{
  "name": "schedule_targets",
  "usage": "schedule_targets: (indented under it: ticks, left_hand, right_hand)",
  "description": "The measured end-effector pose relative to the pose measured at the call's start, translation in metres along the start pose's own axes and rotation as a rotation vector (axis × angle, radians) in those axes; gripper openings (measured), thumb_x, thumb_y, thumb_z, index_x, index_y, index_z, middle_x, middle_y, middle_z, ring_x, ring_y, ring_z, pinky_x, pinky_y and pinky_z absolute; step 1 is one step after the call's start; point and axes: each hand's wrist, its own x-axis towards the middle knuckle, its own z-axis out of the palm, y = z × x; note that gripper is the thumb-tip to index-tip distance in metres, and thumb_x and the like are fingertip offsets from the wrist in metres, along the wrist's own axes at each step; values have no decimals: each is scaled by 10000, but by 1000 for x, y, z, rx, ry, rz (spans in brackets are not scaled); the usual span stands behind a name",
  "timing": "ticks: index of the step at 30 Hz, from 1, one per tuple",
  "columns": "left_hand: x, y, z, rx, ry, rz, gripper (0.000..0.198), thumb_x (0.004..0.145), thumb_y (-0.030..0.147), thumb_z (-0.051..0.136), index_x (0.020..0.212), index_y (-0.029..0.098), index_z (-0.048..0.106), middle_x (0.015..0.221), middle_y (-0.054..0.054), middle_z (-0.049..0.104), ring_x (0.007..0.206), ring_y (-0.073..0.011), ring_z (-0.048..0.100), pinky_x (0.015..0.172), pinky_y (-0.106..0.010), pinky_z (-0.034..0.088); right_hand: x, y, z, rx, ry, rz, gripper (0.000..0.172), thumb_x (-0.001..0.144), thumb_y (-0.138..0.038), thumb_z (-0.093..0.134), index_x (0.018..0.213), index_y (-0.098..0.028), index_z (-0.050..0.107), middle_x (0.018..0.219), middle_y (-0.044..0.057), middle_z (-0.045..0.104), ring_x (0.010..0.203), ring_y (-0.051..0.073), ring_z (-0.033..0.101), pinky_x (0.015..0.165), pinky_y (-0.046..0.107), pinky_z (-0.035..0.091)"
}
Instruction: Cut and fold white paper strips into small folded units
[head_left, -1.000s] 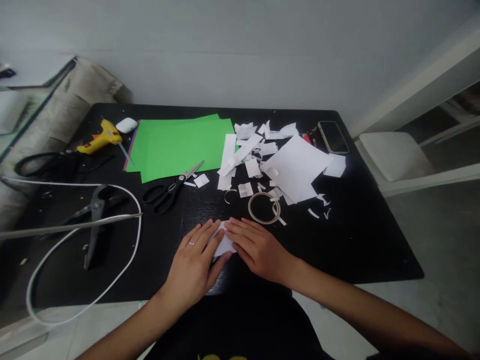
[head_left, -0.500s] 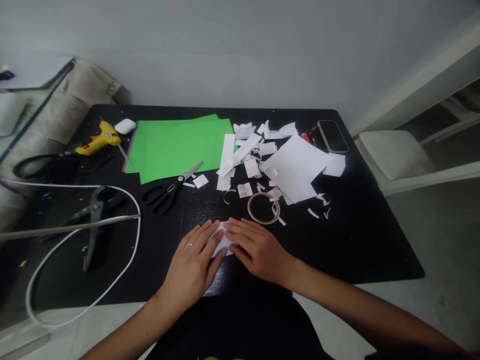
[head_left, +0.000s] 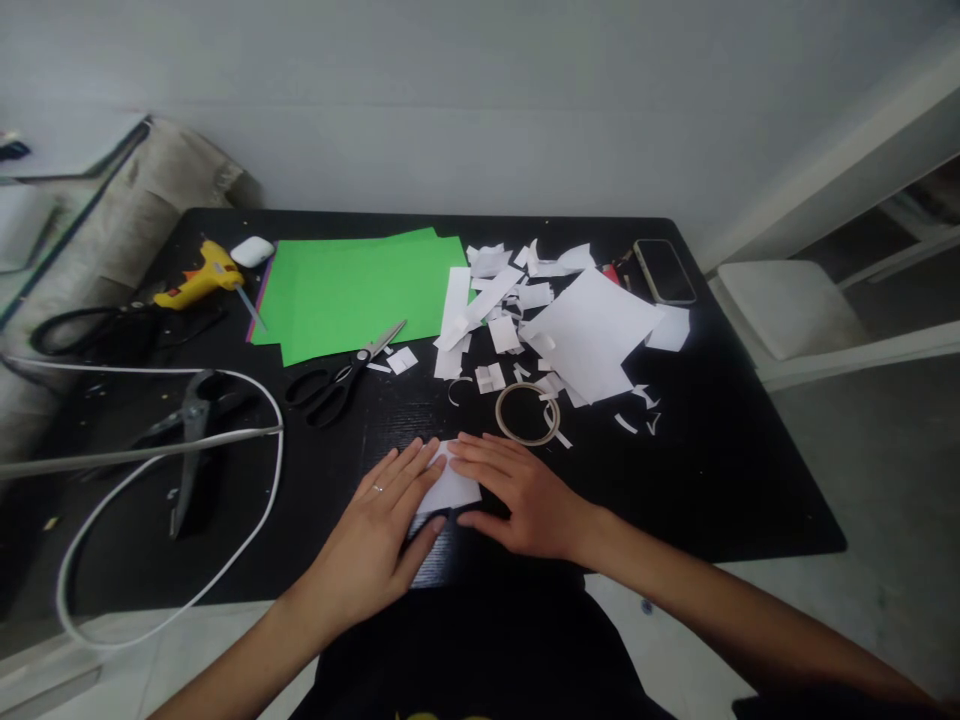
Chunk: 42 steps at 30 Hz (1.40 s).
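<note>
A small piece of white paper [head_left: 452, 488] lies on the black table near its front edge, its straight lower edge facing me. My left hand [head_left: 386, 515] rests over its left side with fingers stretched out and flat, a ring on one finger. From the right, my right hand [head_left: 525, 495] lays its extended fingers on the paper's upper right part. Both thumbs are spread away from the fingers, below the paper. The parts of the paper under the fingers are hidden. Just beyond my right hand is a roll of tape [head_left: 527, 441].
Black-handled scissors [head_left: 349, 372] lie beside green sheets [head_left: 360, 295]. White paper scraps [head_left: 504, 335] and a larger white sheet [head_left: 592, 335] spread to the right, near a phone [head_left: 665, 272]. At left are a yellow glue gun [head_left: 199, 280], pliers-like tool [head_left: 193, 430] and white cable [head_left: 276, 480].
Both thumbs have moved off the paper and down toward me. The paper's lower edge, curved before, now looks straight, and more of the paper shows between my hands.
</note>
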Motion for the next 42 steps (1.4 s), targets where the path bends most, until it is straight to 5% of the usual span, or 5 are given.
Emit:
schedule_targets:
  ticks: [8, 14, 18, 25, 42]
  left_hand:
    - [11, -11, -6, -120, 147, 69, 489, 988, 314, 668, 1452, 210, 554, 1454, -151, 649, 1359, -327, 607, 1137, -574, 492]
    - [36, -7, -30, -359, 273, 79, 164, 1006, 228, 656, 1168, 214, 680, 1034, -36, 794, 954, -190, 749, 993, -398, 575]
    - [44, -3, -42, -380, 287, 72, 89, 1007, 222, 661, 1075, 196, 711, 945, -19, 792, 819, -142, 742, 740, -252, 587]
    - [45, -5, -40, -403, 283, 47, 122, 986, 272, 698, 1080, 218, 754, 943, 12, 825, 759, -117, 773, 700, -196, 597]
    - [70, -15, -40, -837, 96, -446, 270, 947, 470, 685, 957, 208, 751, 769, 10, 708, 641, -123, 599, 558, -221, 450]
  right_hand:
    - [12, -3, -13, 115, 102, -69, 251, 1057, -254, 571, 1259, -193, 709, 1263, 99, 771, 1235, 213, 705, 1090, 428, 570]
    - [31, -19, -30, 474, 205, 193, 133, 1002, -244, 660, 1060, -197, 770, 999, 36, 820, 910, 168, 781, 838, 296, 631]
    - [36, -21, -33, 673, 222, 377, 113, 955, -289, 725, 990, -209, 796, 914, 20, 822, 825, 168, 781, 732, 269, 630]
    - [37, -17, -40, 700, 167, 409, 100, 943, -285, 750, 982, -215, 810, 915, 9, 826, 836, 166, 776, 752, 273, 617]
    - [44, -4, -36, 1104, 152, 630, 390, 880, -563, 755, 971, -184, 760, 881, 34, 738, 809, 170, 683, 732, 300, 549]
